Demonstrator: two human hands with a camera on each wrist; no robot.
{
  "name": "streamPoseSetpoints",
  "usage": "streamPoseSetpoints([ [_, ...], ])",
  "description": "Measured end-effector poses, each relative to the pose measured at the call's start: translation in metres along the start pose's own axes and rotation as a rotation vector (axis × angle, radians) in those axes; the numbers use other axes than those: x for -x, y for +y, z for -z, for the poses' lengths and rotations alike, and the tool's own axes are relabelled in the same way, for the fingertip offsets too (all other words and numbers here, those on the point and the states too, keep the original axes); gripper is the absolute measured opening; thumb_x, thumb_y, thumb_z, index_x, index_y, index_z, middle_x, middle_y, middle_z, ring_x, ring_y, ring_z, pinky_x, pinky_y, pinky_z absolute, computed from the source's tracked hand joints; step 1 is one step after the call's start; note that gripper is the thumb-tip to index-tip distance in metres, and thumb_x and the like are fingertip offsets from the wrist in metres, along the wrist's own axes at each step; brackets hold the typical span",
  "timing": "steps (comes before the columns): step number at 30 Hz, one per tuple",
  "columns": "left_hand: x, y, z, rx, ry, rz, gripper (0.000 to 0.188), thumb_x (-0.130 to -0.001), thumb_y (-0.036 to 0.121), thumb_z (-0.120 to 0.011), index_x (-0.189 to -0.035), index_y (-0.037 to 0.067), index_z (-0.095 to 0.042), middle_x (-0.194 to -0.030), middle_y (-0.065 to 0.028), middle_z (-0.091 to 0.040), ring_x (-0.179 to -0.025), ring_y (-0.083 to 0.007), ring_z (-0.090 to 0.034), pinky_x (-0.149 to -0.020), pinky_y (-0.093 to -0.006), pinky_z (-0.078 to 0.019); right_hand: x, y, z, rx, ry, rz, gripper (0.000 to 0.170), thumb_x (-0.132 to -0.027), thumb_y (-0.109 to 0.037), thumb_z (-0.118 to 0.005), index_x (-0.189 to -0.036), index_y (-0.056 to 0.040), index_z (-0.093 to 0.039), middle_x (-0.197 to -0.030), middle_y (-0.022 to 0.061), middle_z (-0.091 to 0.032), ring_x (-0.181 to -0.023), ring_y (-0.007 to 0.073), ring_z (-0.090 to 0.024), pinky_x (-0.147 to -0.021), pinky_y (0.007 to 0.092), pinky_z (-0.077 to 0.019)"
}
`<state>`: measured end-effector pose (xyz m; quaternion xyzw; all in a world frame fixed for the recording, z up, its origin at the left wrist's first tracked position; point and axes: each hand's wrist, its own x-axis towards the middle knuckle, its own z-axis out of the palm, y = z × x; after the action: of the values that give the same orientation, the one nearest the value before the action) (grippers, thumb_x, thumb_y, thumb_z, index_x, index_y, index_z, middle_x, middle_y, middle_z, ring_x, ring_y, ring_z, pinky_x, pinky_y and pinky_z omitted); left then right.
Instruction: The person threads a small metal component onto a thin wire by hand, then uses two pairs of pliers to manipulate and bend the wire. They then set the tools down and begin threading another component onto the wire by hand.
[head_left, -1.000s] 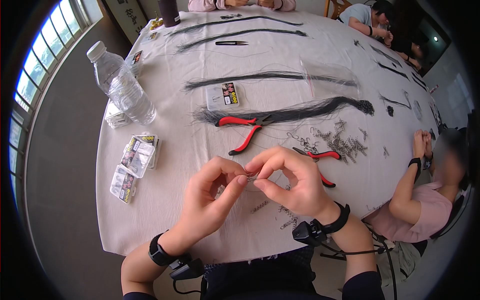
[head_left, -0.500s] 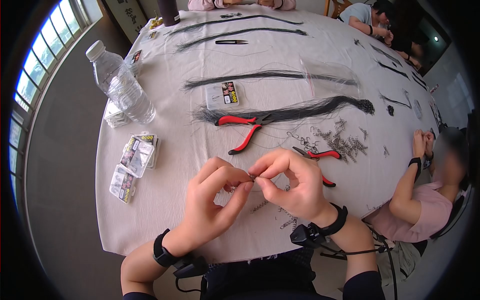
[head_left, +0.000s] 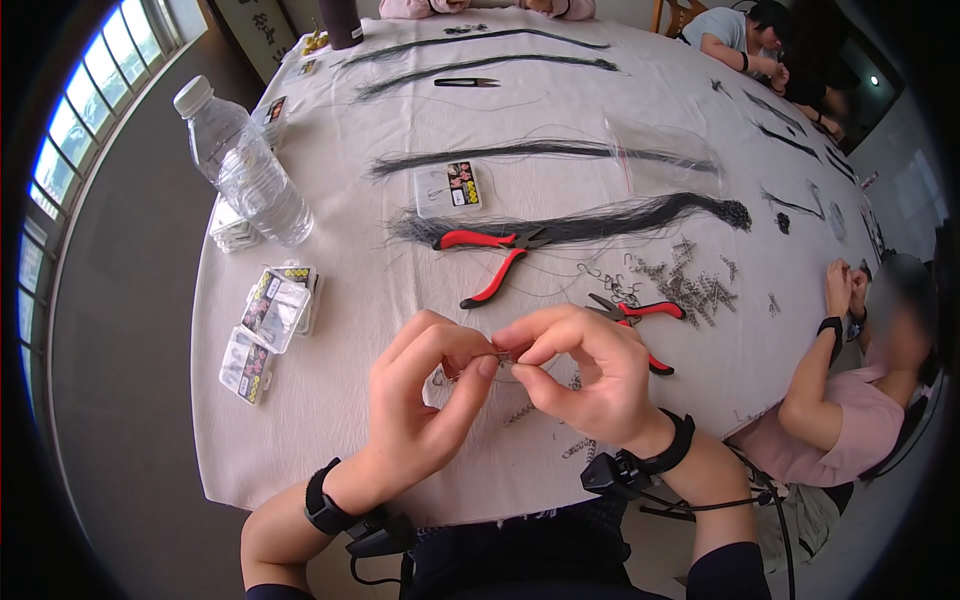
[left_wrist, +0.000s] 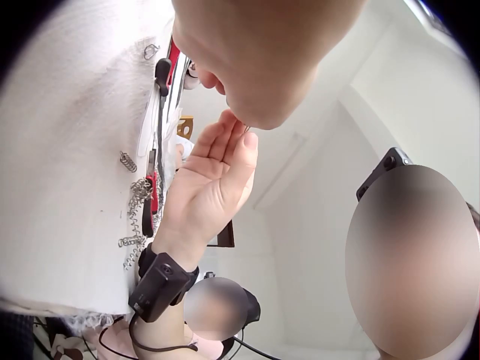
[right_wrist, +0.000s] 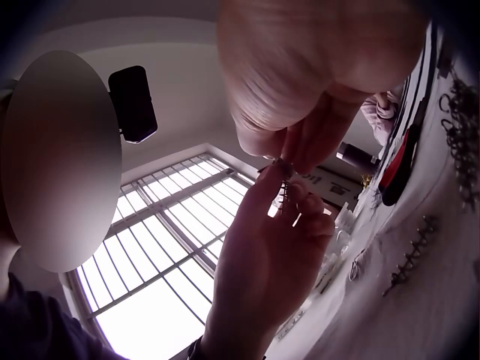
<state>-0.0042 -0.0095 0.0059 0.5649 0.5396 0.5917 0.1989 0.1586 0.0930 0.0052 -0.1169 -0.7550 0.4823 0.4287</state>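
Observation:
My left hand point(head_left: 425, 390) and right hand point(head_left: 590, 375) meet over the near side of the table, fingertips almost touching. Between left thumb and forefinger is pinched a small metal spring point(right_wrist: 283, 196), its coils showing in the right wrist view. The right thumb and forefinger pinch a tiny metal bit at its end, mostly hidden by the fingers. Beneath the hands lie loose metal springs point(head_left: 578, 447). Red-handled pliers point(head_left: 650, 311) rest just beyond my right hand, beside small hooks point(head_left: 622, 290) and a pile of springs point(head_left: 690, 285).
A second pair of red-handled pliers point(head_left: 490, 262) lies on a dark bundle of line point(head_left: 620, 222). Clear hook boxes point(head_left: 275, 310) and a plastic bottle point(head_left: 245, 160) stand at left. Thread snips point(head_left: 467, 82) lie farther back. Another person point(head_left: 840, 400) sits at right.
Both hands stay close together over the same spot. The fingertips came tighter together half a second ago and now stand slightly apart, with small shifts of the fingers.

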Motion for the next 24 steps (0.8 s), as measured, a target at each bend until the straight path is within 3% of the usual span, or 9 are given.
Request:
streamPoseSetpoints([
  [5,0.0,0.001,0.0,-0.031,-0.014,-0.021,0.01,-0.085,-0.003,-0.072,-0.093,0.002,-0.068,-0.084,-0.0051,-0.06,-0.071,-0.0144,-0.056,-0.063,-0.0278,-0.0458,0.004,0.002,-0.001,-0.008,0.015,-0.018,0.014,-0.081,0.003,-0.075,-0.089,-0.0026,-0.065,-0.102,0.014,-0.075,-0.089,0.0222,-0.075,-0.078,0.0322,-0.0596],
  [10,-0.001,0.002,0.0,-0.177,-0.032,-0.136,0.018,-0.078,-0.006,-0.074,-0.093,0.004,-0.07,-0.083,-0.0061,-0.059,-0.074,-0.0202,-0.057,-0.064,-0.0315,-0.0466,0.001,0.0,0.0,0.008,0.005,0.013,0.014,-0.081,0.003,-0.075,-0.089,-0.0025,-0.064,-0.102,0.0145,-0.075,-0.088,0.0225,-0.075,-0.078,0.0323,-0.0603],
  [19,0.0,0.004,0.001,-0.184,-0.055,-0.132,0.018,-0.079,-0.005,-0.074,-0.095,0.004,-0.072,-0.084,-0.0073,-0.059,-0.075,-0.0216,-0.058,-0.065,-0.0325,-0.047,-0.002,-0.003,0.004,0.036,-0.027,0.057,0.017,-0.079,0.004,-0.077,-0.087,-0.0039,-0.064,-0.101,0.0115,-0.074,-0.085,0.0213,-0.073,-0.074,0.0308,-0.0587],
  [21,-0.001,0.003,0.002,-0.146,-0.072,-0.117,0.017,-0.081,-0.004,-0.074,-0.095,0.004,-0.072,-0.085,-0.0076,-0.059,-0.075,-0.021,-0.058,-0.065,-0.0323,-0.0472,0.0,-0.003,0.011,-0.008,-0.154,-0.033,0.028,-0.077,0.01,-0.079,-0.092,-0.0032,-0.059,-0.105,0.0144,-0.066,-0.094,0.0196,-0.067,-0.084,0.0313,-0.0561],
  [24,-0.002,0.004,0.003,-0.064,-0.116,-0.067,0.013,-0.084,-0.003,-0.073,-0.096,0.003,-0.071,-0.086,-0.0079,-0.06,-0.074,-0.0192,-0.058,-0.066,-0.0314,-0.0471,-0.001,0.001,0.017,-0.096,-0.22,-0.068,0.03,-0.078,0.011,-0.079,-0.092,-0.0043,-0.058,-0.104,0.0123,-0.064,-0.094,0.0177,-0.065,-0.084,0.0303,-0.0539],
])
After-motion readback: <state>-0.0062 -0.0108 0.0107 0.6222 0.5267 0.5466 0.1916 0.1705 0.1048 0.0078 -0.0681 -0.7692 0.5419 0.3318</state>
